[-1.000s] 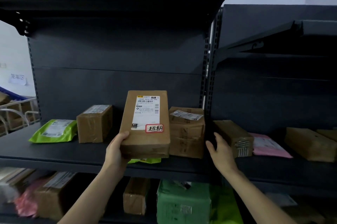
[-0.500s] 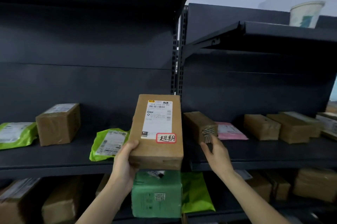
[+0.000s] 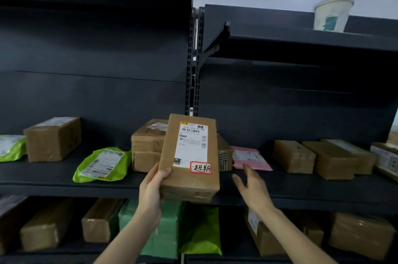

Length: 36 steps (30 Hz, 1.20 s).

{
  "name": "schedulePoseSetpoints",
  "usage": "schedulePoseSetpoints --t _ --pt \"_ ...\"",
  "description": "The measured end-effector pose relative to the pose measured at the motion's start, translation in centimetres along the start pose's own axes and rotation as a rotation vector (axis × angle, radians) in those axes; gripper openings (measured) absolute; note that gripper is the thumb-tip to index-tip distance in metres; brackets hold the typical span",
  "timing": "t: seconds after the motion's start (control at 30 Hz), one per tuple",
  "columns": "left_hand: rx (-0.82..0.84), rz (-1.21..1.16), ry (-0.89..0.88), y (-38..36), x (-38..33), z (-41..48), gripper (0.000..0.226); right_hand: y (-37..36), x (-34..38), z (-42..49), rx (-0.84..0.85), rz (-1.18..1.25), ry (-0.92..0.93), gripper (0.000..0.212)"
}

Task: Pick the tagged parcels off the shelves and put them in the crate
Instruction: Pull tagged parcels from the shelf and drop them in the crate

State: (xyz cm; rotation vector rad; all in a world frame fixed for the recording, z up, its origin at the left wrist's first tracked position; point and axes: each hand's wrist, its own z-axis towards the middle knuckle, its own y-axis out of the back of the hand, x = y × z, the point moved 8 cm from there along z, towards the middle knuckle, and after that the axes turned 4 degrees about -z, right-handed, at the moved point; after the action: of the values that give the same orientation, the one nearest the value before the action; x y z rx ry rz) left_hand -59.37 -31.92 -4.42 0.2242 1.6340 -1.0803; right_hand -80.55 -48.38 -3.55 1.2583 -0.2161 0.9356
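The held parcel hides part of the stacked boxes.

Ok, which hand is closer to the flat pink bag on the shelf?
Right. The right hand hangs open just in front of the flat pink plastic bag; the left hand, further left, holds the tagged brown cardboard parcel.

Dark shelf bears brown boxes, green mailer, pink mailer.

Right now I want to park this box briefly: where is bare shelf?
Bare shelf lies between the left brown box and the green bag, and in the front strip before the right boxes. Those sit packed side by side; the stack behind the held box is tight too.
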Motion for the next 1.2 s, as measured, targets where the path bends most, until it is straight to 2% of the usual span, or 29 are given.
schedulePoseSetpoints --t 0.07,0.2,0.37,0.57,0.73,0.87,1.0,1.1,1.2 --pt "-0.032 -0.001 -0.032 -1.1 0.9 -0.7 0.033 0.3 -1.0 0.7 0.032 0.003 0.021 0.061" --pt "-0.072 -0.007 -0.057 -2.6 2.6 -1.7 0.034 0.8 -2.4 1.5 0.079 0.009 0.067 0.062" --pt "-0.144 0.043 -0.122 -2.7 2.7 -1.5 0.061 1.0 -3.5 2.4 0.111 0.032 0.089 0.065" --pt "-0.181 0.106 -0.176 -1.7 2.0 -0.5 0.068 1.0 -1.9 3.5 0.106 0.051 0.148 0.05" --pt "-0.184 0.102 -0.188 0.0 1.2 0.5 0.046 -0.3 0.1 5.9 0.107 0.045 0.164 0.04" --pt "-0.194 0.108 -0.216 1.2 -0.1 1.1 0.046 -2.3 1.3 8.4 0.107 -0.093 0.117 0.059" --pt "-0.196 0.127 -0.213 2.0 -0.6 1.6 0.049 -3.9 2.4 10.4 0.099 -0.256 0.039 0.068" --pt "-0.178 0.122 -0.192 2.1 -0.5 1.8 0.041 -5.5 2.7 11.9 0.16 -0.294 -0.035 0.086" --pt "-0.158 0.125 -0.179 1.9 -0.6 1.8 0.047 -6.7 2.7 12.7 0.213 -0.286 -0.085 0.09"
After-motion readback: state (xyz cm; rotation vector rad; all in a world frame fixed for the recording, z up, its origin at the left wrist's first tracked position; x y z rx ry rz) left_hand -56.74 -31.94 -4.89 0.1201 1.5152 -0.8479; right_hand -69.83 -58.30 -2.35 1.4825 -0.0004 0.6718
